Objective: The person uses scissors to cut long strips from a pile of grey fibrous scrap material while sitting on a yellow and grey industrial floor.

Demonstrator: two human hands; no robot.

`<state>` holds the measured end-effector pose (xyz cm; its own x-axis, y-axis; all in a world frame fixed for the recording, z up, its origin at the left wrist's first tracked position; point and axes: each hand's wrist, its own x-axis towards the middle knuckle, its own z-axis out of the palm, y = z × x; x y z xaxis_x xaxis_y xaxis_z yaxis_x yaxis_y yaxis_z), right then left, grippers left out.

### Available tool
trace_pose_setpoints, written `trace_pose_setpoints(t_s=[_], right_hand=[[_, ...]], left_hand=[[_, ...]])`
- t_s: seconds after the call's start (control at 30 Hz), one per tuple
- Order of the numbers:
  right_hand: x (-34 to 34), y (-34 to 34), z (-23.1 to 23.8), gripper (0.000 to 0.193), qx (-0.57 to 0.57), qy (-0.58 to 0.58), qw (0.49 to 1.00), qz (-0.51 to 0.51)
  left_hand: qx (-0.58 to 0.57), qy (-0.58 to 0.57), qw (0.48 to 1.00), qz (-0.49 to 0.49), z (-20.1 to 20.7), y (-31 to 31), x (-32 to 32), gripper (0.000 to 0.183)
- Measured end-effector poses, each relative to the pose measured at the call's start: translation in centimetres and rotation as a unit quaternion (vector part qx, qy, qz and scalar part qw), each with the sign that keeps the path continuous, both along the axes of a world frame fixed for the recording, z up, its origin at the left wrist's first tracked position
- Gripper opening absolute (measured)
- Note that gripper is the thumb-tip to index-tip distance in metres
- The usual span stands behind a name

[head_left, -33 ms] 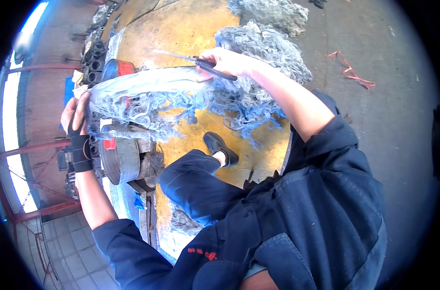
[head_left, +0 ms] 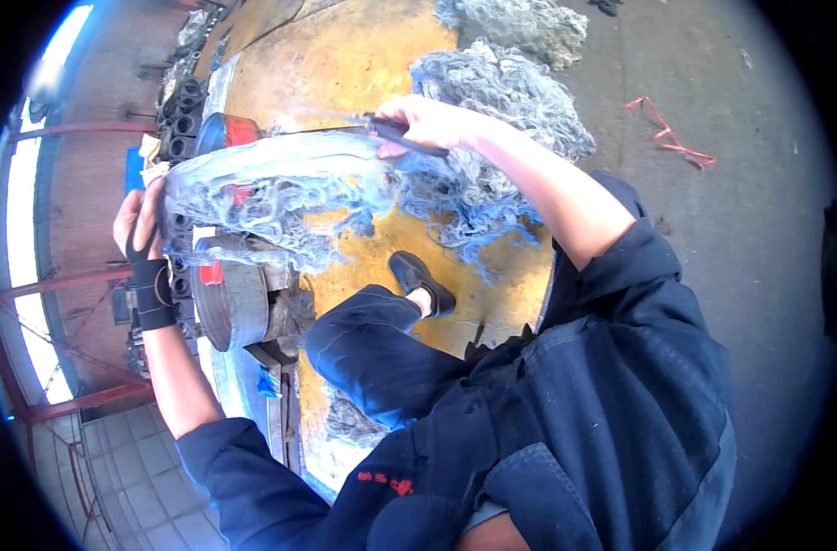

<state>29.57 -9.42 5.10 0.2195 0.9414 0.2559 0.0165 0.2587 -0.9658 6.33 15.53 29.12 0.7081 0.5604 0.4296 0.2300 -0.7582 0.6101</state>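
A pale strip of cloth (head_left: pixel 281 151), with a shaggy fringe of grey-blue loose fibres (head_left: pixel 290 216) hanging from it, stretches between my two hands. My left hand (head_left: pixel 141 216), with a black wrap round the wrist, pinches its left end. In my right hand (head_left: pixel 423 124) are black-handled scissors (head_left: pixel 409 140) at the strip's right end, and those fingers seem to hold the cloth too. The blades point left along the strip's upper edge. They are blurred, so how far apart they stand is unclear.
Heaps of grey fibre (head_left: pixel 501 87) lie on the worn yellow floor (head_left: pixel 317 64) to the far right. Under the strip stand a round metal drum (head_left: pixel 230 308) and a red-sided one (head_left: pixel 226 131). Dark tubes (head_left: pixel 184 119) line the left side. A red cord (head_left: pixel 662 133) lies on the grey floor.
My left hand and its end of the strip have shifted slightly left. The scissors have tilted a little, and their blades look more blurred.
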Motion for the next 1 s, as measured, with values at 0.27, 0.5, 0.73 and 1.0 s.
trace_pose_setpoints(t_s=[0.27, 0.5, 0.73, 1.0], right_hand=[[-0.8, 2.5, -2.7, 0.024, -0.028, -0.109, 0.984, -0.142], [2.3, 1.5, -1.9, 0.017, -0.008, 0.051, 0.998, -0.036], [5.6, -2.2, -1.2, 0.027, -0.123, -0.114, 0.942, -0.289], [8.1, -5.4, -2.5, 0.026, -0.088, 0.039, 0.942, -0.323]], left_hand=[[0.008, -0.027, 0.996, 0.087, 2.8, 1.3, -2.8, 0.032], [0.022, 0.052, 0.989, 0.138, 1.1, 5.3, -6.2, 0.038], [0.020, 0.112, 0.986, 0.122, -9.8, 6.6, -5.1, 0.036], [-0.118, 0.122, 0.983, 0.069, -26.9, 6.5, -3.5, 0.036]])
